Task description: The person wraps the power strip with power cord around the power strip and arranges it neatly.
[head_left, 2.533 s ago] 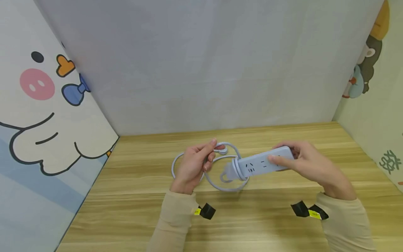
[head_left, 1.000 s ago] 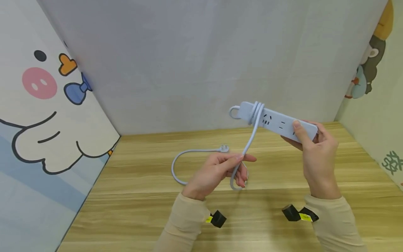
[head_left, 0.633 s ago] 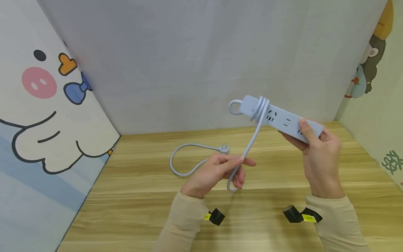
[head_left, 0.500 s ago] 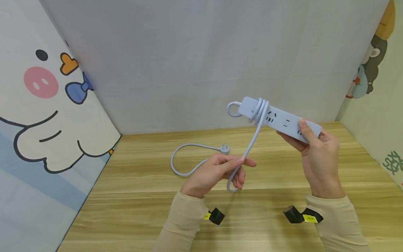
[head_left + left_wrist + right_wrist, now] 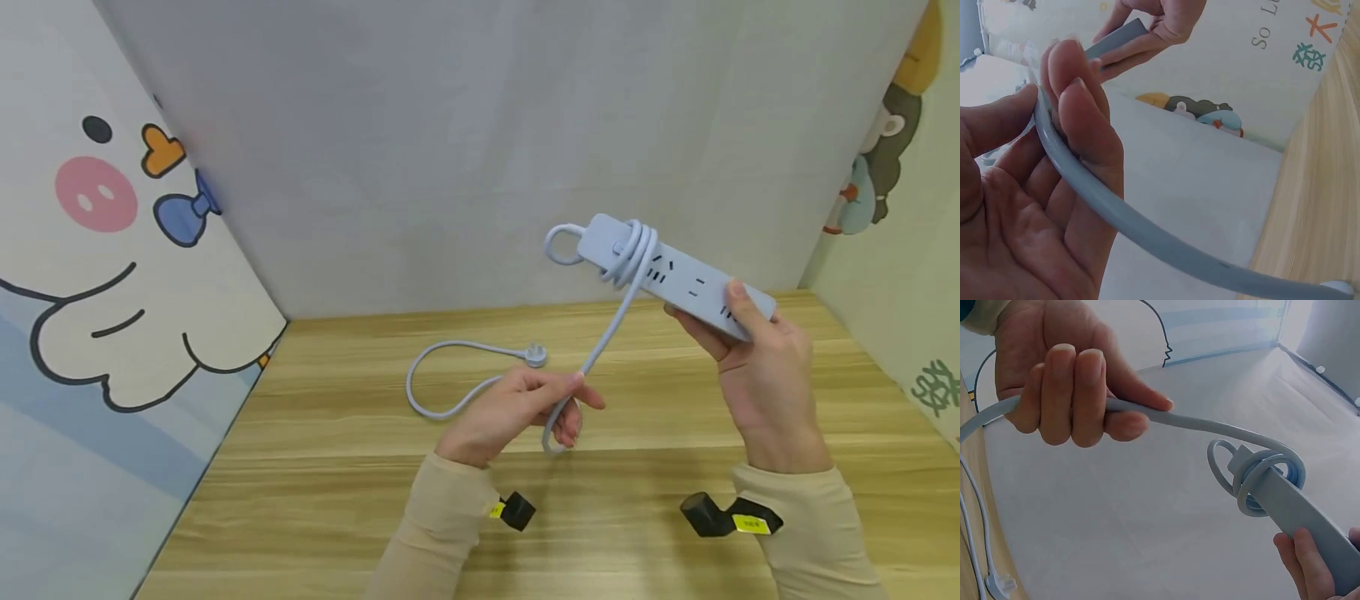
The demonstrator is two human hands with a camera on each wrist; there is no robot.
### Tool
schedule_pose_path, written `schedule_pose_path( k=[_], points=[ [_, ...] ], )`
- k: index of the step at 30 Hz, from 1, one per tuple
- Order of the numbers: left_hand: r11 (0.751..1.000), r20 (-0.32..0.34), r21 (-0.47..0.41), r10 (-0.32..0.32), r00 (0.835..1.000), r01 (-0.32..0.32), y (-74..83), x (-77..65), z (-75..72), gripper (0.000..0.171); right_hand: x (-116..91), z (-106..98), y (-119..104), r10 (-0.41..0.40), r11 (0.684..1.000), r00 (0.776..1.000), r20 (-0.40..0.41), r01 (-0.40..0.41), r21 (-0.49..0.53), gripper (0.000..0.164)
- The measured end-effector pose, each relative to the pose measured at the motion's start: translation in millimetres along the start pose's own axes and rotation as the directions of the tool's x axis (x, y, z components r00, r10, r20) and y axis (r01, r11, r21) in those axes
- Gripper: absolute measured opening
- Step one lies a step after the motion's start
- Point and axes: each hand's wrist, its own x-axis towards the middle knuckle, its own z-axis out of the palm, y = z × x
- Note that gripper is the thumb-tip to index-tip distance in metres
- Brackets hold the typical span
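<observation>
Your right hand (image 5: 771,385) grips the power strip (image 5: 684,277) by one end. Your left hand (image 5: 516,408) pinches the cord (image 5: 617,325) below the coils (image 5: 633,252), their count hard to tell; plug (image 5: 535,357) lies just beyond, on the table (image 5: 315,492).

A creased pale-grey backdrop (image 5: 420,183) is rising behind the wood-grain counter (image 5: 315,508); a cartoon-printed panel (image 5: 187,308) is flanking it at left, a pale-green illustrated panel (image 5: 862,292) at right.
</observation>
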Motion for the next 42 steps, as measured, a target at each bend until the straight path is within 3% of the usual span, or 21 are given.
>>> schedule_pose_path(
  k=[5, 9, 14, 18, 21, 26, 31, 33, 38, 42],
  points=[
    [1.0, -0.033, 0.007, 0.027, 0.999, -0.027, -8.0, 1.6, -9.4, 0.042, 0.9, -1.9, 0.1, 0.001, 0.997, 0.999, -0.051, 0.003, 0.072, 0.029],
    [1.0, -0.047, 0.01, 0.02, 0.999, -0.02, -11.0, 2.2, -14.7, 0.039, 2.5, -4.9, 0.0, 0.017, 0.99, 0.999, -0.029, -0.013, 0.139, 0.028],
    [1.0, -0.064, 0.012, -0.015, 0.998, 0.015, -12.1, 6.4, -18.1, 0.034, 3.2, -10.3, -5.3, 0.064, 0.957, 0.998, 0.008, -0.064, 0.283, 0.027],
    [0.999, -0.122, 0.019, -0.044, 0.992, 0.047, -13.9, 9.3, -19.7, 0.034, 1.8, -13.2, -8.5, 0.095, 0.93, 0.995, 0.009, -0.092, 0.356, 0.026],
    [0.997, -0.207, 0.017, -0.073, 0.976, 0.078, -16.3, 9.6, -21.1, 0.039, 1.0, -13.7, -8.7, 0.103, 0.921, 0.995, 0.012, -0.1, 0.377, 0.026],
    [0.995, -0.353, 0.001, -0.094, 0.931, 0.101, -20.7, 8.5, -24.5, 0.048, 2.2, -13.3, -8.8, 0.106, 0.921, 0.994, 0.041, -0.113, 0.373, 0.025],
    [0.996, -0.429, -0.003, -0.086, 0.899, 0.094, -24.2, 7.1, -30.1, 0.054, 3.3, -13.6, -9.0, 0.1, 0.932, 0.992, 0.075, -0.12, 0.342, 0.025],
    [0.997, -0.417, -0.026, -0.078, 0.906, 0.074, -25.7, 6.3, -33.5, 0.053, 4.3, -13.5, -9.3, 0.099, 0.931, 0.991, 0.091, -0.124, 0.344, 0.026],
    [0.986, -0.309, -0.163, -0.072, 0.948, 0.022, -27.2, 4.0, -41.6, 0.036, 6.4, -13.8, -9.2, 0.12, 0.91, 0.986, 0.118, -0.157, 0.383, 0.028],
    [0.971, -0.268, -0.238, -0.082, 0.96, 0.017, -25.5, 1.3, -45.4, 0.031, 6.4, -14.7, -9.3, 0.146, 0.9, 0.981, 0.128, -0.185, 0.394, 0.026]
  ],
)
